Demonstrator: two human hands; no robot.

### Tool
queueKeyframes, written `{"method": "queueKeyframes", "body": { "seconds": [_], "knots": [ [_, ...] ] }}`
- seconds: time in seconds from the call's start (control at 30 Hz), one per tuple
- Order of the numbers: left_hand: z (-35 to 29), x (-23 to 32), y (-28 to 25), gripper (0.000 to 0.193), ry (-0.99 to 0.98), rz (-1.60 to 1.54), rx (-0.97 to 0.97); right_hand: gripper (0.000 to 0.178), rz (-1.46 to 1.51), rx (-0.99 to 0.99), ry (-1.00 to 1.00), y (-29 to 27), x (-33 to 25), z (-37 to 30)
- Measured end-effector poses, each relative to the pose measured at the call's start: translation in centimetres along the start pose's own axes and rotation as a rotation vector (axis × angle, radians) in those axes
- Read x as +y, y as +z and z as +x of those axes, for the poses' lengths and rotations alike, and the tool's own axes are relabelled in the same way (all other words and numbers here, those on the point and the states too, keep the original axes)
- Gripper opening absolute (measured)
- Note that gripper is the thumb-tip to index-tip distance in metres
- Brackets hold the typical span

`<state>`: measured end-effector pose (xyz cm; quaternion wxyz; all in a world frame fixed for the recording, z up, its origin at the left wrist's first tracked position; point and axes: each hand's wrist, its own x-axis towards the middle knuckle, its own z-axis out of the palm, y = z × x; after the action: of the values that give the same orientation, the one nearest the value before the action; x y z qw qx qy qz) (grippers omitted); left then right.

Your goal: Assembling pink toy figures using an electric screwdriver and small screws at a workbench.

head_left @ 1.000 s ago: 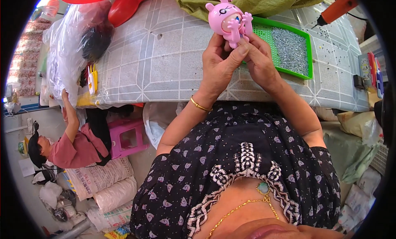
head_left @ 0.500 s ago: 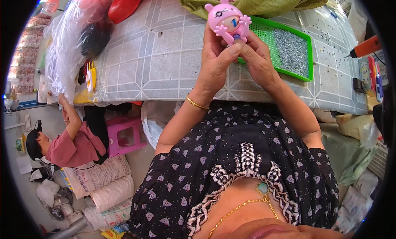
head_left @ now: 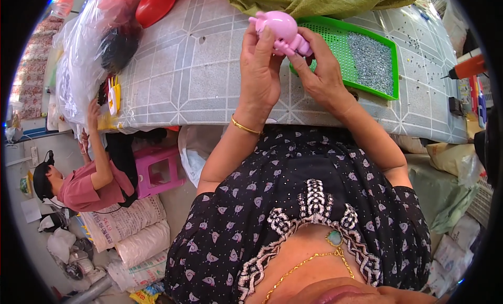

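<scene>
Both hands grip a round pink plastic toy figure up at 12 o'clock: left hand pinching its side, right hand underneath. Its face is turned away, legs half hidden by fingers, over the green plastic sorting tray.

A toy is held above the table, between the left hand and right hand. A tray lies right of it, bags far left.
</scene>
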<state>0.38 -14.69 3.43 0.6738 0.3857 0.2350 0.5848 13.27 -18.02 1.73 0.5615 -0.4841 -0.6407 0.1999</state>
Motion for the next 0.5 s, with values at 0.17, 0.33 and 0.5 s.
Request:
{"method": "queueKeyframes", "body": {
  "seconds": [0.17, 0.33, 0.5],
  "knots": [
    [0.9, 0.2, -2.0, 0.047, -0.107, -0.407, -0.036, 0.046, 0.137, -0.007, -0.029, -0.1, -0.8, 0.0],
    [1.5, 0.6, -2.5, 0.049, -0.221, -0.605, -0.182, 0.048, 0.443, -0.009, 0.117, -0.4, -1.3, -0.1],
    [2.2, -0.2, -3.0, 0.053, -0.274, -0.705, -0.202, 0.045, 0.449, -0.023, 0.119, -0.3, -0.2, -0.2]
  ]
}}
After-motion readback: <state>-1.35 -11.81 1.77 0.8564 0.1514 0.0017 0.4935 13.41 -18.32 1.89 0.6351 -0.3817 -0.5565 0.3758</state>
